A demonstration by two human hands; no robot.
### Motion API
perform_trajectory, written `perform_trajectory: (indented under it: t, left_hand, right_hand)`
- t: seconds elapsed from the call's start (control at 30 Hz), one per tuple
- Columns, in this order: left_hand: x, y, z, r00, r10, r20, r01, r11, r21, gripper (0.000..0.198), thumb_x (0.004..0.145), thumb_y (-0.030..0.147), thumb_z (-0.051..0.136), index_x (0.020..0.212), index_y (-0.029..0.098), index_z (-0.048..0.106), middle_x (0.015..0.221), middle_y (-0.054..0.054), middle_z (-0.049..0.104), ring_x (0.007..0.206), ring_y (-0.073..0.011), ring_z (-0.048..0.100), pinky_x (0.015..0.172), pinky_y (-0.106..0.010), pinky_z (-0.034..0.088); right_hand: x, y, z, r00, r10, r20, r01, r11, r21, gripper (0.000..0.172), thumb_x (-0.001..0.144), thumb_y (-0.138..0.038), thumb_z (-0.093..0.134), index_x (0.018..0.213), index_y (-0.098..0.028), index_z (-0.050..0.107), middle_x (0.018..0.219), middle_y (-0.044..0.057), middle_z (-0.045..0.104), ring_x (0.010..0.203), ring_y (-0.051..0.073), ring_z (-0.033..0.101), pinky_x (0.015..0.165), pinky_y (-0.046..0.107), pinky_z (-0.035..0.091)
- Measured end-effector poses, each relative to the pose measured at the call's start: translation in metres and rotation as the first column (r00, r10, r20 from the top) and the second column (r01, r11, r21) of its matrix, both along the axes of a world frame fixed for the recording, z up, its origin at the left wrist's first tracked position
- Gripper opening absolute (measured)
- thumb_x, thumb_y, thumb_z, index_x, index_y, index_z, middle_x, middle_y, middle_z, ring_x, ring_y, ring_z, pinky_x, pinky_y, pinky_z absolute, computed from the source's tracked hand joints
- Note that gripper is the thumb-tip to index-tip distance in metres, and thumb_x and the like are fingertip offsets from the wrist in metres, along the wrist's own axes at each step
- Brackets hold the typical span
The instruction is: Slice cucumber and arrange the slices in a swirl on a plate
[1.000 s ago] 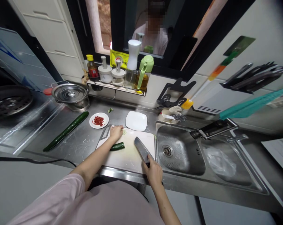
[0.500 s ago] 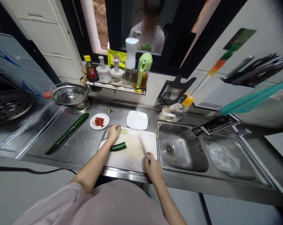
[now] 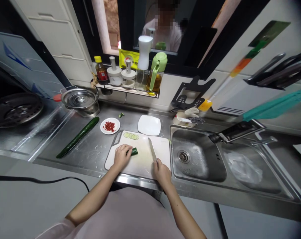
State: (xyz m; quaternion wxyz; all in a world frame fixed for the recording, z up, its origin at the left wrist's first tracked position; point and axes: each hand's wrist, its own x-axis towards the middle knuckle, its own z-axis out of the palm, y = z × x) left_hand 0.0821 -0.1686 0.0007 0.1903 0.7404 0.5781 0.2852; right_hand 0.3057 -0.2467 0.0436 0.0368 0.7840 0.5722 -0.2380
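Observation:
My left hand is closed over a short piece of cucumber, whose cut end sticks out to the right of my fingers. In my right hand is a kitchen knife, its blade pointing away from me over the right half of the white cutting board. Knife and cucumber are apart. Several thin cucumber slices lie overlapped along the board's far edge. Beyond the board stands a white square plate.
To the left lie a whole cucumber and a small plate of chopped red pieces. A lidded steel pot stands behind them. The sink adjoins the board's right side. A condiment rack hangs on the back wall.
My left hand has moved from the slices at the far edge toward me and onto the cucumber piece. My right hand keeps the knife in nearly the same spot. The view has shifted slightly.

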Motion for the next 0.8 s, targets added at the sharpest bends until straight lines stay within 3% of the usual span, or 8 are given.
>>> perform_trajectory:
  t: [0.23,0.57,0.8]
  left_hand:
    - [0.001,-0.007,0.001,0.985,-0.137,-0.102,0.133,0.99,-0.047,0.028,0.089,0.033,0.051,0.113,0.025,0.064,0.113,-0.006,0.064,0.107,-0.0216,0.056,0.095,-0.037,0.04]
    - [-0.002,-0.006,-0.002,0.955,-0.205,-0.216,0.197,0.979,-0.059,0.035,0.087,0.034,0.055,0.121,0.027,0.058,0.113,-0.006,0.064,0.105,-0.0232,0.057,0.091,-0.037,0.04]
    - [-0.009,-0.013,0.001,0.935,-0.254,-0.249,0.242,0.967,-0.078,0.034,0.089,0.036,0.053,0.121,0.028,0.06,0.111,-0.006,0.064,0.102,-0.022,0.058,0.089,-0.036,0.042]
  right_hand:
    - [-0.001,-0.009,0.001,1.0,0.024,-0.013,-0.025,1.0,-0.014,0.041,0.099,-0.035,0.027,0.129,-0.02,0.052,0.103,0.011,0.07,0.095,0.021,0.065,0.075,0.028,0.039]
    - [-0.002,-0.019,0.005,0.999,0.007,-0.053,-0.007,1.0,0.008,0.042,0.097,-0.041,0.031,0.129,-0.021,0.049,0.104,0.009,0.069,0.096,0.021,0.063,0.073,0.027,0.037]
    - [-0.019,-0.015,0.019,0.995,0.085,-0.045,-0.087,0.996,-0.032,0.039,0.099,-0.036,0.025,0.123,-0.021,0.052,0.102,0.01,0.07,0.096,0.021,0.064,0.074,0.028,0.037]
